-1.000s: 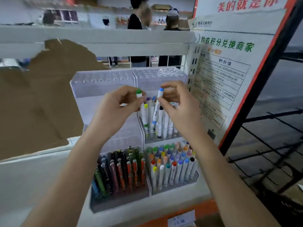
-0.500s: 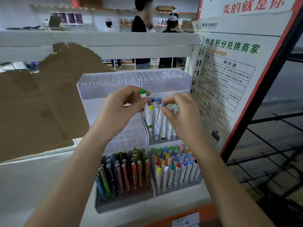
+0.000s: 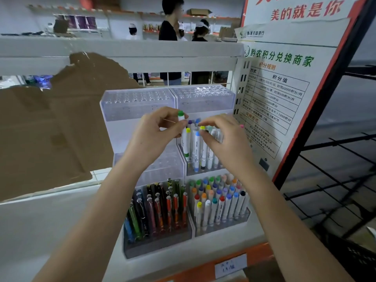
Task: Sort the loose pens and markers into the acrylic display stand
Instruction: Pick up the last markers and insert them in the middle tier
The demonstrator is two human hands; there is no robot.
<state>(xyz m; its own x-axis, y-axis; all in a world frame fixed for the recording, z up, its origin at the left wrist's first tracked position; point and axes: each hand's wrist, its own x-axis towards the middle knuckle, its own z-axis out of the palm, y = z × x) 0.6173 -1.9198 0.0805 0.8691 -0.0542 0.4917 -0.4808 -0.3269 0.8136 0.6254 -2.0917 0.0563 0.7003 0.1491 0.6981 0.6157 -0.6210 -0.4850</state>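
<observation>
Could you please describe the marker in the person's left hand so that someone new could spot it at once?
Find the clear acrylic display stand on the white shelf; its right middle tier holds upright white markers. The left hand pinches the green-capped marker at that tier's left edge. It rises above its neighbours, and its cap is bright green, not yellow or blue.

Green-capped white marker (image 3: 184,137)

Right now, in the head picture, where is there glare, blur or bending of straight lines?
Head view: glare shines on the clear acrylic display stand, top right tier; the people behind the white shelf beam are soft; wide-angle bending curves that beam and tilts the black metal rack; the green-capped white marker in the left hand stays sharp.
</observation>
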